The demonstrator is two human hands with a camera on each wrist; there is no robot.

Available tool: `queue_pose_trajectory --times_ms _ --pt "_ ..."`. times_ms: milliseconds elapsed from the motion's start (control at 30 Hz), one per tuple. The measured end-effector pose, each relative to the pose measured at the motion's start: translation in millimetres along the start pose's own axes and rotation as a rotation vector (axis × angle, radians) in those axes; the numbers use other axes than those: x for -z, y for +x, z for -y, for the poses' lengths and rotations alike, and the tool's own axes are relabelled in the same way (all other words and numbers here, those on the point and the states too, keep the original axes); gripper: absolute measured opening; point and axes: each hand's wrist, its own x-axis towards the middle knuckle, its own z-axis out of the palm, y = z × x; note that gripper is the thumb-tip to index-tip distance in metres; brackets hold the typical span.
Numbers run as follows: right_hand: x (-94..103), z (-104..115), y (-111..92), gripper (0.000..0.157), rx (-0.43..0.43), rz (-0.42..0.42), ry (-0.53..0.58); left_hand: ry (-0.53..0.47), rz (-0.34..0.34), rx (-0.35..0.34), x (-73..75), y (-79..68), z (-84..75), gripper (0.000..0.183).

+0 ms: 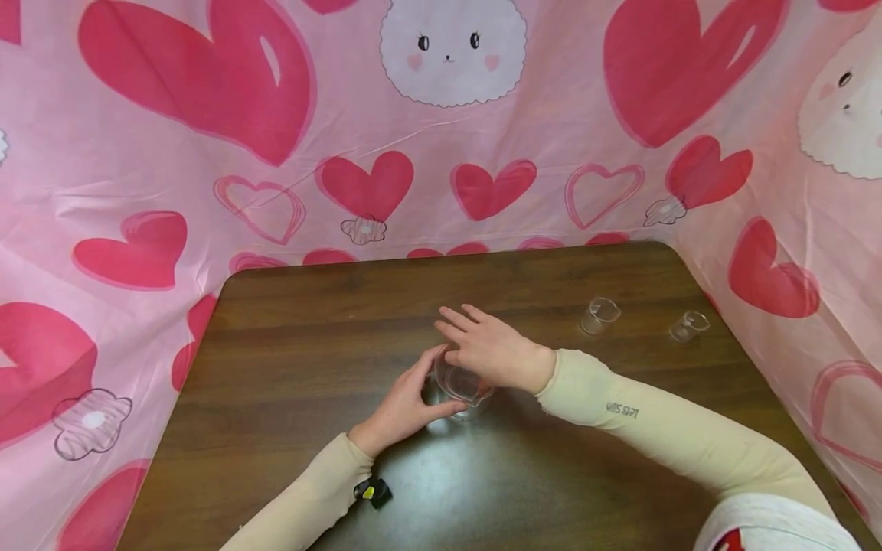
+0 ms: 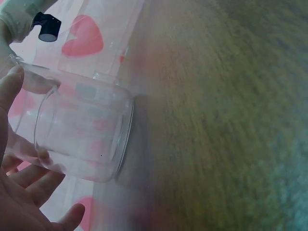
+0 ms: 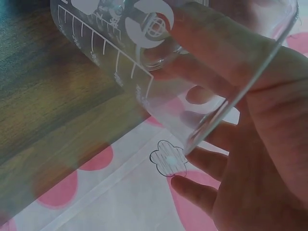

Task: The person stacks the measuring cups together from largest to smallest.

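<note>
A large clear glass beaker (image 1: 475, 401) stands upright on the table between my hands. My left hand (image 1: 403, 402) grips it from the left, thumb on the near side and fingers on the far side. Inside shows a smaller beaker (image 2: 79, 127), nested in the large one. Over the mouth comes my right hand (image 1: 492, 352); its thumb and a finger reach inside and pinch the smaller beaker near its rim, while the other fingers stay outside, spread. White markings show on the large beaker's wall in the right wrist view.
Two small glass beakers, one (image 1: 598, 317) nearer and another (image 1: 689, 327) farther right, stand on the dark wooden table (image 1: 310, 344). A pink heart-patterned cloth (image 1: 413, 130) hangs behind and at both sides. A black wrist camera (image 1: 373, 492) sits at my left sleeve.
</note>
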Motion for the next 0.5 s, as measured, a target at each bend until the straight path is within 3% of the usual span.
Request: queue_pose_trajectory --times_ms 267,500 --pt "6.5 -9.5 -2.4 0.058 -0.005 0.048 0.168 0.009 -0.001 0.01 0.1 -0.1 -0.6 0.09" --pt "11.3 -19.5 -12.0 0.046 0.034 -0.057 0.284 0.012 -0.003 0.015 -0.9 -0.6 0.1 0.088"
